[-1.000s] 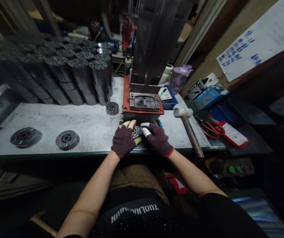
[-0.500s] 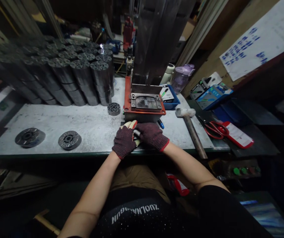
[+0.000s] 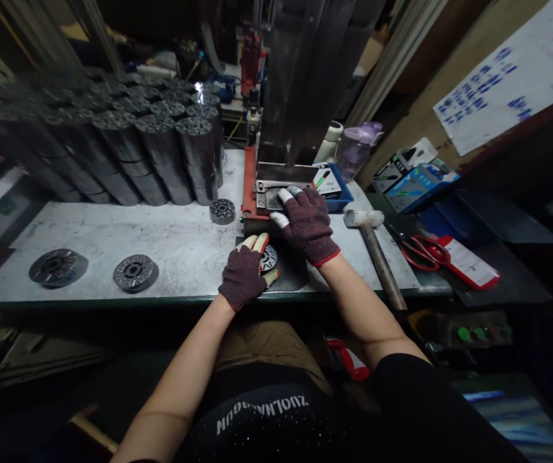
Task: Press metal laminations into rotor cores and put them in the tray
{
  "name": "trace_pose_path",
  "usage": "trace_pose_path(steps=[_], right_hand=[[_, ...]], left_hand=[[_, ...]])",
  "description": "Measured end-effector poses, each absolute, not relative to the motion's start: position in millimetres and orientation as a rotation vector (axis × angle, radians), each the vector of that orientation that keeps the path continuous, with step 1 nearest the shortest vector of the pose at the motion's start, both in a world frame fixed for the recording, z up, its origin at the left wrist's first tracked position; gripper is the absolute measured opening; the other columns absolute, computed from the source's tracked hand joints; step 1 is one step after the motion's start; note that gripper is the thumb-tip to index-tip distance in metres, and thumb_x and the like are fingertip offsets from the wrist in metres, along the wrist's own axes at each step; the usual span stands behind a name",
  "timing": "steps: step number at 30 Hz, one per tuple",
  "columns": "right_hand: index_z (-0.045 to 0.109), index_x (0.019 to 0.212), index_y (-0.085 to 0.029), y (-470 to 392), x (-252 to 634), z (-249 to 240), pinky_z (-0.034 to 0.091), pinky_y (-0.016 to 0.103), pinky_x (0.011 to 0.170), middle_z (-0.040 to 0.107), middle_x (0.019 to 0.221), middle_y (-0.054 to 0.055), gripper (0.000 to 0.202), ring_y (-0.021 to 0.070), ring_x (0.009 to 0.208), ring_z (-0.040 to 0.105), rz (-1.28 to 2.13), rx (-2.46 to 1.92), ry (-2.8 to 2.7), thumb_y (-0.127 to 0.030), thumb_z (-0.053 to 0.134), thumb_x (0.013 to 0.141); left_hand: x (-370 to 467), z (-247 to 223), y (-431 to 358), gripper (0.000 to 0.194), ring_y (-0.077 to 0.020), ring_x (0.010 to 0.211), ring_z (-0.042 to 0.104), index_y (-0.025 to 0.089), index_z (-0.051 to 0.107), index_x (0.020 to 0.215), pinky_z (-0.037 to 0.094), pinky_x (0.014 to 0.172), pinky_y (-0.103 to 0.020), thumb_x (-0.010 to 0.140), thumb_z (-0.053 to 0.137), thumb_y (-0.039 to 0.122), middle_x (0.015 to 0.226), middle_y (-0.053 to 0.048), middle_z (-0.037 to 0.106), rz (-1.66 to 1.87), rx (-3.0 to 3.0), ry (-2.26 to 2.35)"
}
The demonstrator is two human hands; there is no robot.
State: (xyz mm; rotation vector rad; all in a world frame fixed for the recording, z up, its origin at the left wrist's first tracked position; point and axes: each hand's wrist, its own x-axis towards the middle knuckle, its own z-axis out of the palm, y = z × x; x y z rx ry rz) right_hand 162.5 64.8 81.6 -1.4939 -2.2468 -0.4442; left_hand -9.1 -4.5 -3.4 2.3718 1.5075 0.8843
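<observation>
My left hand (image 3: 247,271), in a dark glove with pale fingertips, is closed around the left side of a round slotted metal disc (image 3: 269,258) near the table's front edge. My right hand (image 3: 305,222), gloved too, reaches over the metal fixture (image 3: 267,200) on the orange-edged press base (image 3: 249,173). Its fingertips touch or hover over the fixture's plate; whether they hold anything is hidden. One similar disc (image 3: 222,211) lies left of the base, and two others (image 3: 135,272) (image 3: 54,267) lie farther left.
Tall stacks of metal cylinders (image 3: 155,154) fill the back left. Right of the press are a blue tray (image 3: 341,200), a purple bottle (image 3: 357,151), a hammer (image 3: 377,257) and red-handled scissors (image 3: 421,252). A dark upright column (image 3: 300,83) rises behind the fixture.
My right hand has moved up and away from my left hand to the fixture. The disc at my left hand now shows. My left hand has stayed in place.
</observation>
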Motion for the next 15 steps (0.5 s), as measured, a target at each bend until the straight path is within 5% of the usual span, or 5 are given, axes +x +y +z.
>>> trace_pose_path(steps=[7,15], right_hand=[[0.071,0.114,-0.014,64.0,164.5,98.0,0.041,0.039,0.089,0.071,0.108,0.015,0.033,0.0291,0.104,0.058,-0.399,-1.503,-2.358,-0.032,0.047,0.1],[0.067,0.121,-0.016,7.2,171.5,44.4,0.048,0.032,0.09,0.074,0.112,0.011,0.033,0.0232,0.102,0.066,-0.04,-1.373,-2.36,-0.026,0.049,0.096]], left_hand=[[-9.7,-4.7,-3.4,0.082,-0.0326,0.131,0.052,0.02,0.043,0.151,0.043,0.11,-0.045,0.079,0.076,0.044,0.145,-0.014,0.053,0.875,2.351,1.518],[-10.0,0.1,-4.7,0.08,-0.0322,0.132,0.052,0.018,0.044,0.15,0.043,0.11,-0.044,0.08,0.075,0.041,0.146,-0.015,0.052,0.842,2.345,1.516]])
